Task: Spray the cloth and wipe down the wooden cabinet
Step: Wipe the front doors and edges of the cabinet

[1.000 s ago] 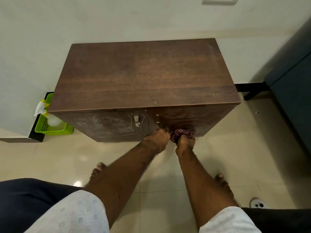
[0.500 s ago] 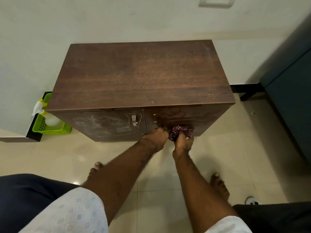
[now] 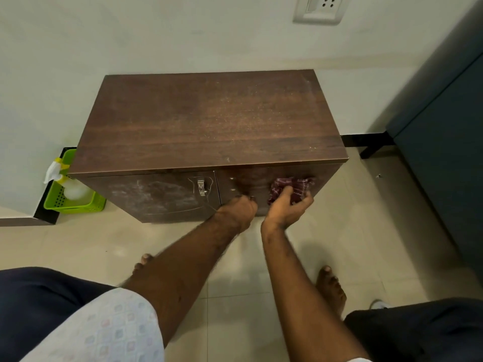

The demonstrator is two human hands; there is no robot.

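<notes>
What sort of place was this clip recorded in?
Probably a room in a home: a low wooden cabinet stands against a plain wall with a socket, on glossy floor tiles.

My cloth (image 3: 290, 189) was deep maroon crossed with thin white checks. The cabinet (image 3: 209, 121) was dark brown with reddish grain running lengthwise, its top dusted with pale specks. Its left door (image 3: 156, 195) was smeared whitish-grey, and the latch (image 3: 201, 187) was silver. The basket (image 3: 78, 206) was lime green, dotted with small dark holes, and the spray bottle (image 3: 56, 170) was white with yellow bands. The floor (image 3: 261, 296) was glossy cream tile, the wall (image 3: 183, 35) off-white, the skirting (image 3: 366, 141) black and the socket plate (image 3: 320, 9) white. The unit (image 3: 444, 158) to my right was dark teal. My sleeve (image 3: 109, 330) was pale with faint pastel squares, and my trousers (image 3: 39, 304) were navy.
</notes>
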